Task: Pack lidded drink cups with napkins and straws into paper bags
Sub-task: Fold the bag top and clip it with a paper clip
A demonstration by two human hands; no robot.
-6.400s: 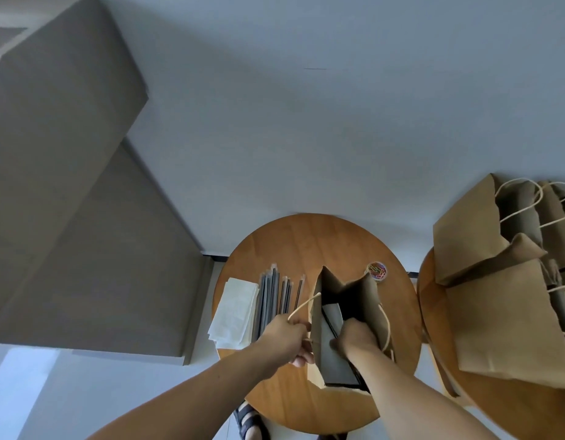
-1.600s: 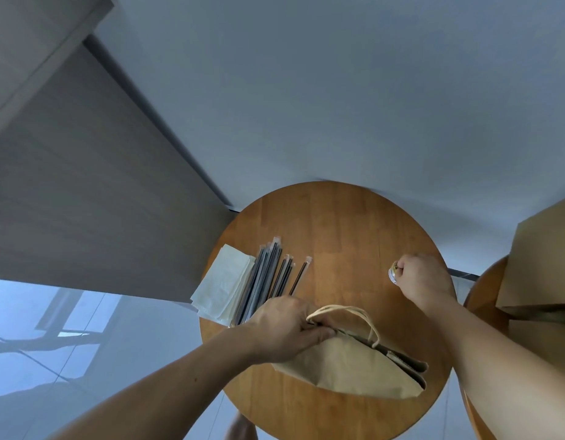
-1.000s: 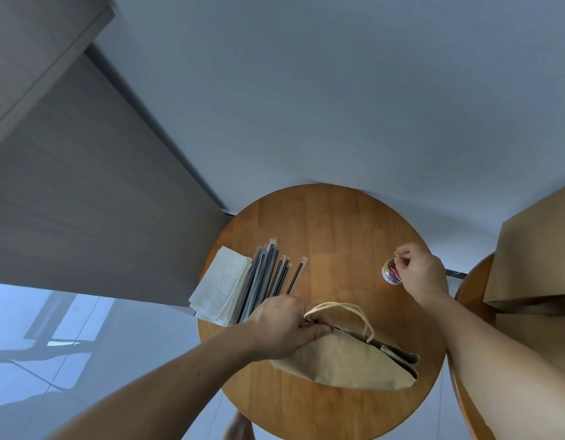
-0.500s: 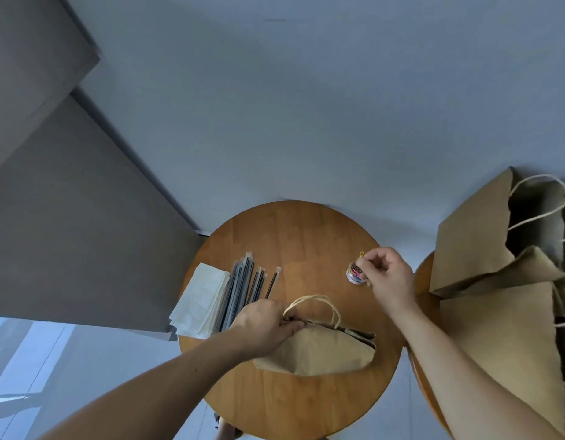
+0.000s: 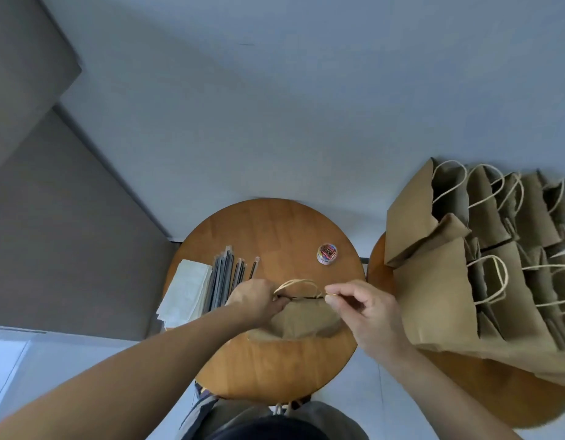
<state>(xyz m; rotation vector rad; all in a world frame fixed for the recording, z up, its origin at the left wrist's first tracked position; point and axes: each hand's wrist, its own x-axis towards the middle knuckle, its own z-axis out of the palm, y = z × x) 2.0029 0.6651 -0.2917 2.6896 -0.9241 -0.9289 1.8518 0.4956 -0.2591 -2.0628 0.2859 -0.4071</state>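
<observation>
Clock dial = round wooden table (image 5: 265, 236), 6 o'clock at the person.

- Brown paper bag with twisted-paper loop handles (image 5: 302, 322): lying flat just below centre, towards 6, mouth edge facing 12, handles arching up from it. Top looks pressed closed.
- Left hand (image 5: 254, 298): fingers curled, gripping the bag's top edge at its 9 o'clock end, by the handle base.
- Right hand (image 5: 367, 309): thumb and forefinger pinching a small yellowish piece (image 5: 328, 293) at the 3 o'clock end of the same edge. Too small to tell what it is. Other fingers loosely curled.
- Stack of white paper napkins (image 5: 186, 289): at 9, overhanging the table rim.
- Bundle of dark straws in clear wrappers (image 5: 224, 281): just beside the napkins on the centre side, pointing towards 12.
- Small round tub of coloured clips (image 5: 327, 254): at about 2, apart from the bag.
- Second round wooden table (image 5: 497, 401): off at 3, carrying a group of open brown paper bags (image 5: 433, 287) with loop handles, packed side by side. Contents not visible.
</observation>
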